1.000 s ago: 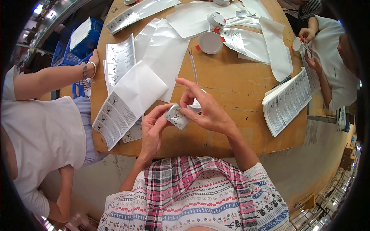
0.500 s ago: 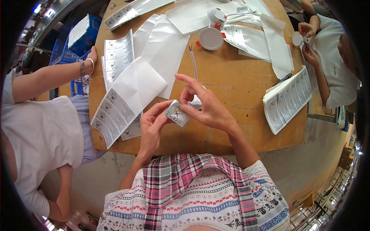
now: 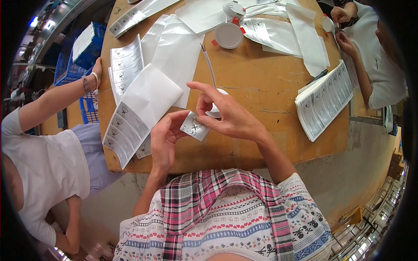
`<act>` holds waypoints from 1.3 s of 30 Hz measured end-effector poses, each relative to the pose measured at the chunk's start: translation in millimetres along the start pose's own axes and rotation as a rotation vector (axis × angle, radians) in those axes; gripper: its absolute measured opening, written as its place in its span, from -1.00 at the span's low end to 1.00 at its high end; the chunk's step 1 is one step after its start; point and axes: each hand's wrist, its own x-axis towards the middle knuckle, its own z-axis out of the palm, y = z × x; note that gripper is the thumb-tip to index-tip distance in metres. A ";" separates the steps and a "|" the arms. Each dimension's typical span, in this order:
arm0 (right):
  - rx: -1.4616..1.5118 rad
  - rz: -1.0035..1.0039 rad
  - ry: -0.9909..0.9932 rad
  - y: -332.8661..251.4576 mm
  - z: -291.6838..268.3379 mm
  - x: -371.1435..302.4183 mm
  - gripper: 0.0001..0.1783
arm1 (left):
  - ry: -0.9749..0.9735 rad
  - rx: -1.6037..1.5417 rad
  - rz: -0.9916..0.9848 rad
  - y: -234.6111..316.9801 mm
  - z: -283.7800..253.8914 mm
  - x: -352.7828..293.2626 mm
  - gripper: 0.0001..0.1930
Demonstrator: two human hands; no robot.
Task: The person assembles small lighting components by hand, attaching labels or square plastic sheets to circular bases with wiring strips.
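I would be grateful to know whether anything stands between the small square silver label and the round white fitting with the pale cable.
Yes: in this view, the right hand, which pinches the label, lies between it and the round white fitting, partly covering the latter. Nothing else visible does.

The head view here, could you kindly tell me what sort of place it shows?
Probably a factory or workshop, judging by the printed label sheets, round white fixtures and blue plastic crates.
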 end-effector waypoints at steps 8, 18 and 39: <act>-0.091 0.017 -0.113 -10.6 -4.2 0.3 -0.29 | -0.005 0.399 -0.042 19.2 -3.8 6.0 -0.66; -0.209 -0.013 -0.153 -16.8 -7.1 -1.3 -0.28 | -0.094 0.591 -0.091 27.5 -0.1 10.6 -0.85; -0.755 -0.186 0.109 -44.6 -8.1 13.8 -0.60 | -0.078 0.452 0.017 25.0 1.0 31.0 -0.86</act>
